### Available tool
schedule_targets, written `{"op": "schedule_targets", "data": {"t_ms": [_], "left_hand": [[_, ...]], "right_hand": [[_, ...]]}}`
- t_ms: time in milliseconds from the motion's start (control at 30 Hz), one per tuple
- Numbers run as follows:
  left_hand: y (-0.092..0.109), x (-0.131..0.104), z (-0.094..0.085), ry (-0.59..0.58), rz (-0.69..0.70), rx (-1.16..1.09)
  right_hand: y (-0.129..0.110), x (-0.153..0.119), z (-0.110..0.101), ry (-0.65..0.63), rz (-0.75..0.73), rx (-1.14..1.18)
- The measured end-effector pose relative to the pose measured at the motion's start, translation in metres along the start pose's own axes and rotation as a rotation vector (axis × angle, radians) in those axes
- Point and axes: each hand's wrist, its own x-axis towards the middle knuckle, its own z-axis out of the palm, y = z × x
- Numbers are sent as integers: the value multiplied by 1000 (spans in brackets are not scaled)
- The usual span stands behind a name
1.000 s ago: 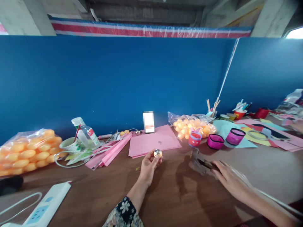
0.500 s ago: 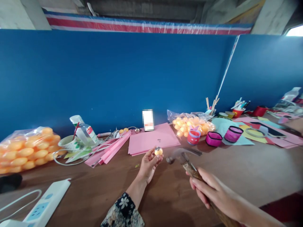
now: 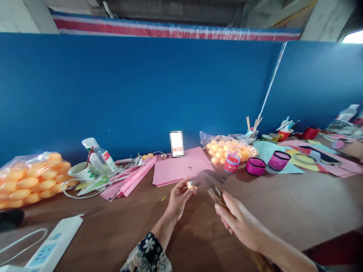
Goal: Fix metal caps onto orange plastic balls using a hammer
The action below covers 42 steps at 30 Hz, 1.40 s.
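Note:
Between the thumb and fingers of my left hand (image 3: 179, 199) is a small yellow-orange ball (image 3: 192, 184) with a shiny silver top. My right hand (image 3: 234, 215) is wrapped round the wooden handle of a hammer (image 3: 217, 196). The hammer's metal head is blurred by motion and lies just right of the ball; whether they touch is unclear. Behind my left hand a stack of pink sheets (image 3: 181, 168) lies on the brown table (image 3: 198, 241), with small dark bits on top.
Bags of orange balls (image 3: 31, 179) stand left and right of the sheets. A bottle (image 3: 103, 158), a power strip (image 3: 53, 245), a red cup (image 3: 231, 164) and magenta rings (image 3: 255, 166) lie around. At the far right edge is another person's hand (image 3: 356, 150).
My right hand has moved left with the hammer, bringing its head up beside the ball. My left hand still holds the ball, slightly farther right and lower.

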Motion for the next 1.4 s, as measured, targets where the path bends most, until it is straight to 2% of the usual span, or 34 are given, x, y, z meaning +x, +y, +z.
{"op": "schedule_targets", "data": {"t_ms": [267, 433, 867, 967, 1167, 1333, 1400], "left_hand": [[3, -2, 3, 2, -8, -49], [4, -3, 2, -2, -40, -135], [10, -2, 2, 1, -118, -299], [8, -2, 1, 22, -125, -297], [6, -1, -1, 28, -156, -264], [6, 0, -2, -1, -143, -323], [6, 0, -2, 1, -144, -331]], "right_hand": [[-9, 1, 0, 8, -11, 87], [-6, 4, 3, -33, 12, 126], [-1, 9, 5, 24, 8, 295], [2, 8, 7, 47, -15, 309], [3, 10, 13, -8, 8, 354], [0, 11, 11, 61, -22, 349], [1, 11, 12, 46, -15, 342]]}}
